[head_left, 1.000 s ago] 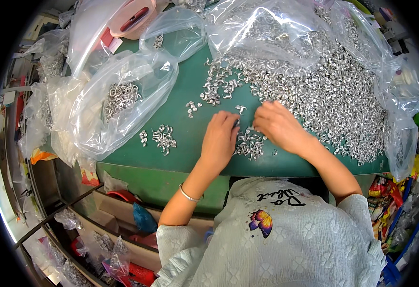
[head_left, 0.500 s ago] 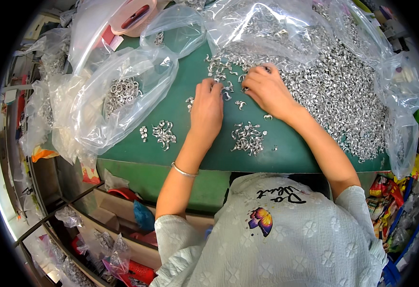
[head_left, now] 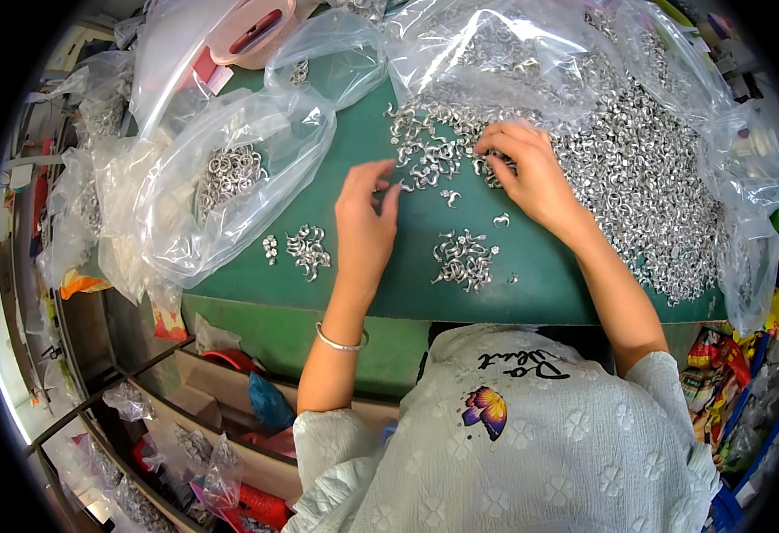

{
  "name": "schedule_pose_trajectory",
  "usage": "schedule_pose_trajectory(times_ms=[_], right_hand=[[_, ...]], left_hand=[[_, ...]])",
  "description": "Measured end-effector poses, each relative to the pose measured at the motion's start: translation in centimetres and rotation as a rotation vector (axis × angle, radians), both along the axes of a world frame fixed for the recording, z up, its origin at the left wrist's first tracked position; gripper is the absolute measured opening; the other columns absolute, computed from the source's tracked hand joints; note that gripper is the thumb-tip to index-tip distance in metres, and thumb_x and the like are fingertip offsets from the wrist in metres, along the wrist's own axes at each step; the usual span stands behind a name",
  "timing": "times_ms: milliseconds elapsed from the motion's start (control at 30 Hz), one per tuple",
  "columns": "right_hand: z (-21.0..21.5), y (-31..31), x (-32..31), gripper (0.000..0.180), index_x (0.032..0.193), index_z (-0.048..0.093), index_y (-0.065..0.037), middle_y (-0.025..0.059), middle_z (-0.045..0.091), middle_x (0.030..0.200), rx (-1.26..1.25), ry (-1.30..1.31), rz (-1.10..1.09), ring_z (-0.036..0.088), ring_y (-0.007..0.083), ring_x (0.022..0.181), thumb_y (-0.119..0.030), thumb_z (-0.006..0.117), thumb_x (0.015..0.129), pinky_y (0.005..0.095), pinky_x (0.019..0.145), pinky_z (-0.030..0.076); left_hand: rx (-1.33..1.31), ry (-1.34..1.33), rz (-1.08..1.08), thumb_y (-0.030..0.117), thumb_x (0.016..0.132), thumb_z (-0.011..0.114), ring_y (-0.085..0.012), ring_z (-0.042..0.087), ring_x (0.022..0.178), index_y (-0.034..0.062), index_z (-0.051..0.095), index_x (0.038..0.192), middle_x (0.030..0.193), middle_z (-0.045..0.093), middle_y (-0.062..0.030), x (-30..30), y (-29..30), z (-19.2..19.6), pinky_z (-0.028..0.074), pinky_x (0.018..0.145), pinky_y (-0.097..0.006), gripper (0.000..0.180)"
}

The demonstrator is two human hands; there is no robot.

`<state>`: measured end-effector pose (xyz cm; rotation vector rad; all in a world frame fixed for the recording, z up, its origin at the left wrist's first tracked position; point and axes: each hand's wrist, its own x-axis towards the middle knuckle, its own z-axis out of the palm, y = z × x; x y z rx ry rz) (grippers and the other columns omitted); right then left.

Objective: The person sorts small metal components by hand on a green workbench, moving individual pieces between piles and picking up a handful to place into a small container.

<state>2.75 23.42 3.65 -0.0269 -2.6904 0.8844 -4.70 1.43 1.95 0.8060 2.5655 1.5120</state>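
Note:
On the green tabletop [head_left: 381, 293] lie many small silver curved metal pieces, ring-like or hooked. My left hand [head_left: 367, 218] is above the table, thumb and fingers apart, its fingertips slightly blurred and no piece visible in it. To its right spreads a loose scatter of pieces [head_left: 429, 160]. Over the edge of the large heap of pieces [head_left: 638, 186] is my right hand [head_left: 532, 173], fingers curved and spaced from the thumb, with pieces showing beneath. Closer to me are two small piles, a left pile [head_left: 308, 249] and a right pile [head_left: 463, 262].
An open clear plastic bag [head_left: 274, 209] with silver rings inside lies at the left. Another clear bag [head_left: 496, 53] covers the heap's far part. A pink container [head_left: 252, 35] stands at the far left. Below the table's left side is a drawer [head_left: 212, 391] with bagged pieces nearby.
My hands have moved apart: the left slightly left and toward me, its fingers opening, the right to the right. More loose pieces now show in the scatter between them.

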Motion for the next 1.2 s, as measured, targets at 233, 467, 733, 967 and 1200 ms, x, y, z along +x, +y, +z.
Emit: schedule_pose_trajectory(times_ms=[233, 467, 733, 967, 1200], right_hand=[[1.1, -1.4, 1.2, 0.010, 0.085, 0.066, -0.010, 0.0043, 0.057, 0.088, 0.149, -0.214, 0.329, 0.053, 0.0233, 0.094, -0.007, 0.070, 0.076, 0.0383, 0.083, 0.036], [-0.7, -2.3, 2.7, 0.011, 0.085, 0.066, -0.010, 0.0028, 0.056, 0.090, 0.152, -0.180, 0.404, 0.052, 0.0206, 0.095, -0.010, 0.072, 0.075, 0.0358, 0.082, 0.036], [0.1, -1.6, 4.0, 0.015, 0.087, 0.064, -0.009, 0.0029, 0.054, 0.090, 0.101, -0.214, 0.302, 0.051, 0.0206, 0.093, -0.006, 0.072, 0.075, 0.0364, 0.083, 0.036], [0.8, -1.8, 6.3, 0.018, 0.086, 0.064, -0.008, 0.0041, 0.053, 0.090, 0.171, -0.249, 0.328, 0.050, 0.0222, 0.093, -0.008, 0.075, 0.071, 0.0367, 0.083, 0.036], [0.8, -0.9, 6.8, 0.014, 0.084, 0.064, -0.006, 0.0062, 0.057, 0.083, 0.044, -0.259, 0.276, 0.053, 0.0239, 0.087, -0.009, 0.074, 0.074, 0.0362, 0.081, 0.038]], left_hand=[[-0.097, 0.042, -0.185, -0.004, 0.077, 0.071, -0.0251, 0.059, 0.081, 0.0010, 0.063, 0.103, 0.096, 0.061, -0.0115, 3.2, -0.1, -0.5, 0.049, 0.071, -0.034, 0.028], [-0.099, -0.005, -0.225, -0.005, 0.077, 0.068, -0.0282, 0.058, 0.084, 0.0003, 0.063, 0.102, 0.095, 0.058, -0.0123, 4.7, 0.0, -0.7, 0.049, 0.073, -0.037, 0.026], [-0.205, 0.090, -0.305, -0.001, 0.077, 0.069, -0.0279, 0.054, 0.088, 0.0015, 0.064, 0.098, 0.094, 0.054, -0.0098, 5.5, 0.2, -0.3, 0.044, 0.079, -0.039, 0.021], [-0.290, 0.145, -0.332, 0.004, 0.075, 0.073, -0.0238, 0.053, 0.085, 0.0067, 0.065, 0.091, 0.092, 0.055, -0.0044, 5.2, 1.3, -0.3, 0.037, 0.073, -0.036, 0.018], [-0.354, 0.148, -0.350, 0.002, 0.073, 0.072, -0.0235, 0.055, 0.087, 0.0072, 0.062, 0.087, 0.090, 0.058, -0.0039, 5.4, 2.1, -0.1, 0.038, 0.075, -0.036, 0.017]])
